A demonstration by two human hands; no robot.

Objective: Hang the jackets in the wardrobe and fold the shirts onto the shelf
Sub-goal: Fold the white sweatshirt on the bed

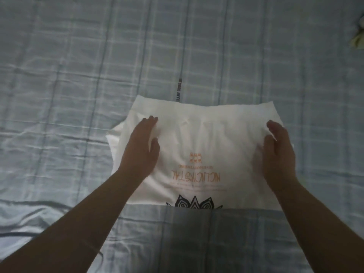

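On one bedsheet (78,75), one folded shirt (206,138) — left hand (139,146), right hand (279,152) atop.

Orange lettering noted upside down on white shirt (206,138), read roughly "NCLNCYRSTAL"; smaller line blurred. Black strip (178,89) on bedsheet (78,75) lettered, unreadable

Matt white cloth shirt (199,150) (printed) on wrinkled checked cloth bedsheet (78,75).

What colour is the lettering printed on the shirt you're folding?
Orange lettering on the white shirt, clearest in the head view.
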